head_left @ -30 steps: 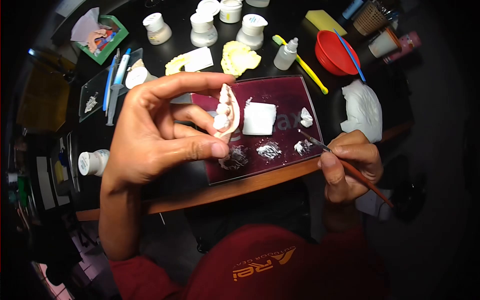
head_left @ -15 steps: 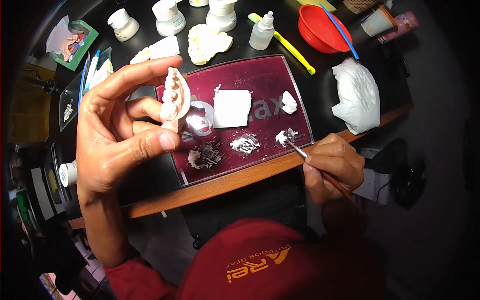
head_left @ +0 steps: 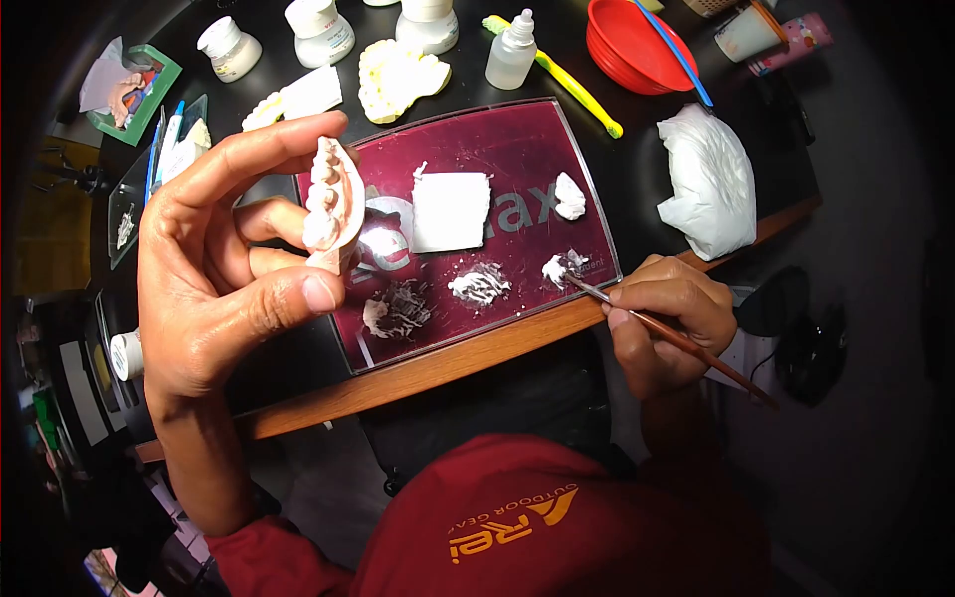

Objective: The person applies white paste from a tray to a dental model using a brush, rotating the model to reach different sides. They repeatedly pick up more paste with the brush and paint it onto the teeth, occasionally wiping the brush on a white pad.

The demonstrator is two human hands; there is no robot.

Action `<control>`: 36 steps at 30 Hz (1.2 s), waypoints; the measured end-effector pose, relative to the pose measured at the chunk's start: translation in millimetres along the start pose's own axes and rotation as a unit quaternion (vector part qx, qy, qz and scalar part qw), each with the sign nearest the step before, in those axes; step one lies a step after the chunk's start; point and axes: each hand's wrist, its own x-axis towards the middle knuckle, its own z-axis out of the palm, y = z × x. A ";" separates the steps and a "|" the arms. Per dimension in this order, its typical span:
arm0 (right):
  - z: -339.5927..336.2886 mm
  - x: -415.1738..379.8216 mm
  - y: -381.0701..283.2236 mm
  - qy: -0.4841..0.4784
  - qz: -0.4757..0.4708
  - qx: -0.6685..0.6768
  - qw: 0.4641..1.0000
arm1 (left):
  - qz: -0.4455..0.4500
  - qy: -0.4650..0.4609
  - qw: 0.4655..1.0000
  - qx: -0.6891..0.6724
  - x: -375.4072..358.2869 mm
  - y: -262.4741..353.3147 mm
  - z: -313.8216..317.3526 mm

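Observation:
Raised over the left part of the dark red mat, my left hand pinches a dental model between thumb and fingers, its row of teeth facing left. My right hand holds a thin paintbrush by its brown handle. The brush tip meets the right-hand smear of white paste on the mat. Two more smears, a white one and a greyer one, lie to its left. Behind them are a folded white tissue and a small crumpled white piece.
Along the back stand white-lidded jars, a pale plaster model, a dropper bottle, a yellow-green toothbrush and a red bowl. A crumpled white bundle sits right of the mat, near the wooden table edge.
The paintbrush has tilted, so more of its handle shows to the right, with its tip still at the right-hand smear. My left hand and the model appear slightly further left as the view shifts.

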 end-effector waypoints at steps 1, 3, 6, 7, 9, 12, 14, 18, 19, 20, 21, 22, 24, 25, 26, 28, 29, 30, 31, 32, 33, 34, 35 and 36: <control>0.2 -0.5 0.1 0.000 -0.002 0.000 1.000 | -0.001 -0.001 1.000 0.001 -0.1 0.1 0.0; -0.7 -0.6 0.0 0.005 0.001 0.006 1.000 | -0.002 0.000 1.000 0.004 0.0 0.5 -0.1; -3.4 -0.7 1.3 0.003 0.002 0.018 1.000 | 0.005 0.004 1.000 -0.001 -0.1 1.3 2.8; -3.9 -0.5 1.6 0.001 0.001 0.022 1.000 | 0.004 0.002 1.000 -0.004 0.0 1.1 2.9; -2.9 -0.4 0.7 -0.004 0.004 0.021 1.000 | 0.003 -0.003 1.000 -0.009 0.6 -0.1 2.5; -1.6 1.6 0.2 -0.009 -0.001 0.015 1.000 | 0.009 -0.011 1.000 -0.015 1.7 -1.9 1.6; -1.6 1.6 -0.3 -0.011 -0.003 0.011 1.000 | -0.001 -0.015 1.000 -0.021 1.2 -1.8 1.3; -1.1 1.6 -0.5 -0.011 -0.005 0.004 1.000 | -0.006 -0.014 1.000 -0.027 1.0 -0.6 2.9; -1.0 1.9 -0.3 -0.010 -0.007 0.003 1.000 | 0.001 -0.009 1.000 -0.029 1.0 -0.4 4.3; -1.1 1.9 0.0 -0.010 -0.009 0.004 1.000 | 0.008 -0.004 0.999 -0.031 1.0 -0.6 5.9; -1.5 1.5 0.2 -0.010 -0.011 0.005 1.000 | 0.015 0.001 0.999 -0.033 0.7 -0.6 6.5; -1.7 1.3 0.6 -0.011 -0.012 0.007 1.000 | 0.013 -0.005 0.999 -0.034 0.8 -0.2 5.8; -1.8 1.0 1.0 -0.009 -0.014 0.008 1.000 | 0.008 -0.015 0.999 -0.036 1.5 0.7 4.0; -1.6 0.7 0.9 -0.008 -0.014 0.009 1.000 | 0.008 -0.016 0.999 -0.032 1.4 1.2 3.7; -1.5 0.7 1.0 -0.009 -0.016 0.009 1.000 | 0.009 -0.018 0.999 -0.028 1.4 1.8 3.7; -1.6 0.5 0.9 -0.011 -0.019 0.009 1.000 | 0.009 -0.024 0.999 -0.027 1.7 2.7 3.4; -1.4 0.2 1.1 -0.009 -0.021 0.010 1.000 | 0.009 -0.028 0.999 -0.030 1.7 3.0 3.2; -0.9 -0.2 1.9 -0.007 -0.024 0.011 1.000 | 0.009 -0.031 0.999 -0.032 1.6 3.3 2.8; -0.5 -0.6 2.1 -0.005 -0.027 0.013 1.000 | 0.007 -0.034 0.999 -0.035 1.4 3.2 2.6; -0.7 -0.9 1.4 -0.003 -0.023 0.017 1.000 | 0.006 -0.038 0.999 -0.037 1.2 3.2 2.4; -1.3 -0.6 0.2 0.001 -0.021 0.023 1.000 | 0.008 -0.040 0.998 -0.037 1.2 3.9 1.6; -1.1 1.5 -0.8 0.005 -0.024 0.031 0.999 | 0.002 -0.054 0.996 -0.068 0.3 3.8 0.6; -0.4 5.0 -2.5 0.012 -0.025 0.046 0.999 | -0.010 -0.055 0.994 -0.089 0.0 8.0 1.6; 0.0 7.9 -5.4 0.018 -0.029 0.063 0.997 | -0.008 -0.069 0.992 -0.102 1.1 8.1 -0.8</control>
